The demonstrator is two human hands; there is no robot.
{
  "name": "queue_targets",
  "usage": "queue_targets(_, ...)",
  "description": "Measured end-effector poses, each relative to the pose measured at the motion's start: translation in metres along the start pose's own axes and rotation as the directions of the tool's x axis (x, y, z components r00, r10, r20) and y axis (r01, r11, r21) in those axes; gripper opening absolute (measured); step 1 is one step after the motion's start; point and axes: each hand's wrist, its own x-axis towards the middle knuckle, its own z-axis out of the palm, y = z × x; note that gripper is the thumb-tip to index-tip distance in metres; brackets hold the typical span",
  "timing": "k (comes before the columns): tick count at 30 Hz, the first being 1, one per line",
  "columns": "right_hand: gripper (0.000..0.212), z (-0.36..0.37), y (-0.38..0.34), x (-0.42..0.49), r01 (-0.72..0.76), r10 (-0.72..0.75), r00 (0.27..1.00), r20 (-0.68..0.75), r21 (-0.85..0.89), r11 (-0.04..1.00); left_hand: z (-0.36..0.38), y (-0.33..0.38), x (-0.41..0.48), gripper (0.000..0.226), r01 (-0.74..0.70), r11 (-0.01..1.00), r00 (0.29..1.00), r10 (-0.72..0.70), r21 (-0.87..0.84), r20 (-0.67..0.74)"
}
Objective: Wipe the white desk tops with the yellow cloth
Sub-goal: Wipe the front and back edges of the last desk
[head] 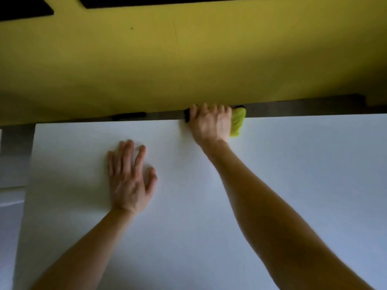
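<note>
A white desk top [293, 174] fills most of the head view. My right hand [211, 122] reaches to its far edge and presses down on the yellow cloth [237, 123], with the fingers curled over the cloth at the rim. Only the cloth's right part shows from under the hand. My left hand [128, 176] lies flat on the desk top, left of centre, fingers spread and holding nothing.
A yellow partition panel [188, 59] stands upright just behind the desk's far edge, with a dark gap [303, 110] between them. The desk's left edge runs down at the left, with another pale surface [10, 174] beyond it.
</note>
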Motion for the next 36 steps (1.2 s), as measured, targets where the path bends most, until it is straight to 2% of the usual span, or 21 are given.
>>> queue_targets(2,0.055,-0.01,-0.049,-0.009,0.227,-0.239,0.944,0.228,0.074,0.971,-0.002,0.002,-0.002,0.07,-0.006,0.997,0.999,0.003,0.081,0.041)
queue_targets(4,0.058,-0.017,-0.046,-0.003,0.387,-0.408,0.826,0.389,0.136,0.912,-0.005,0.01,-0.008,0.07,-0.003,0.986,0.996,-0.012,0.167,0.089)
queue_targets(6,0.059,-0.024,0.0,0.017,0.487,-0.503,0.75,0.429,0.155,0.86,-0.006,0.019,-0.012,0.067,0.041,0.973,0.991,-0.069,0.228,0.116)
queue_targets(7,0.059,-0.027,0.037,0.024,0.509,-0.517,0.748,0.417,0.139,0.849,-0.007,0.028,-0.014,0.065,0.066,0.972,0.988,-0.095,0.226,0.119)
queue_targets(9,0.059,-0.035,0.129,0.041,0.479,-0.472,0.811,0.344,0.07,0.875,-0.007,0.064,-0.013,0.059,0.092,0.98,0.992,-0.106,0.175,0.07)
queue_targets(11,0.059,-0.051,0.225,0.048,0.408,-0.392,0.886,0.247,-0.013,0.913,-0.004,0.12,-0.003,0.056,0.013,0.997,0.999,-0.018,0.081,0.051)
queue_targets(13,0.062,-0.064,0.289,0.051,0.314,-0.3,0.937,0.179,-0.059,0.948,-0.002,0.177,0.009,0.059,-0.066,0.998,0.996,0.067,-0.016,0.062)
queue_targets(15,0.066,-0.068,0.29,0.051,0.179,-0.162,0.972,0.173,-0.092,0.979,0.005,0.22,0.018,0.062,-0.087,0.994,0.993,0.092,-0.07,0.07)
queue_targets(17,0.067,-0.069,0.239,0.052,0.107,-0.08,0.958,0.276,-0.084,0.991,0.015,0.247,0.015,0.066,-0.059,0.996,0.994,0.065,-0.072,0.086)
queue_targets(18,0.067,-0.067,0.208,0.053,0.124,-0.095,0.934,0.344,-0.061,0.99,0.02,0.254,0.011,0.07,-0.044,0.997,0.995,0.049,-0.061,0.089)
queue_targets(21,0.066,-0.049,0.123,0.052,0.266,-0.279,0.818,0.502,0.1,0.959,0.03,0.259,0.001,0.074,-0.012,0.998,0.998,0.015,-0.063,0.057)
queue_targets(23,0.065,-0.042,0.101,0.046,0.352,-0.378,0.768,0.517,0.153,0.924,0.032,0.257,0.002,0.073,-0.019,0.998,1.0,0.02,-0.068,0.024)
queue_targets(24,0.064,-0.04,0.107,0.045,0.369,-0.41,0.768,0.492,0.182,0.911,0.034,0.256,0.003,0.073,-0.02,0.998,1.0,0.021,-0.067,0.021)
queue_targets(27,0.064,-0.047,0.179,0.052,0.395,-0.426,0.808,0.407,0.163,0.904,0.036,0.256,0.006,0.075,-0.007,0.996,1.0,0.01,-0.093,0.028)
queue_targets(30,0.063,-0.068,0.284,0.068,0.298,-0.302,0.891,0.339,0.064,0.952,0.035,0.255,0.006,0.075,-0.007,0.995,0.999,0.012,-0.099,0.048)
queue_targets(32,0.065,-0.081,0.327,0.073,0.197,-0.185,0.934,0.306,-0.007,0.98,0.035,0.255,0.008,0.076,-0.011,0.995,0.998,0.017,-0.103,0.059)
queue_targets(34,0.065,-0.075,0.321,0.07,0.147,-0.121,0.965,0.234,-0.096,0.984,0.036,0.255,0.008,0.077,-0.012,0.995,0.997,0.018,-0.095,0.068)
queue_targets(36,0.062,-0.051,0.269,0.056,0.208,-0.188,0.964,0.188,-0.092,0.974,0.036,0.255,0.006,0.077,-0.023,0.996,0.997,0.029,-0.089,0.072)
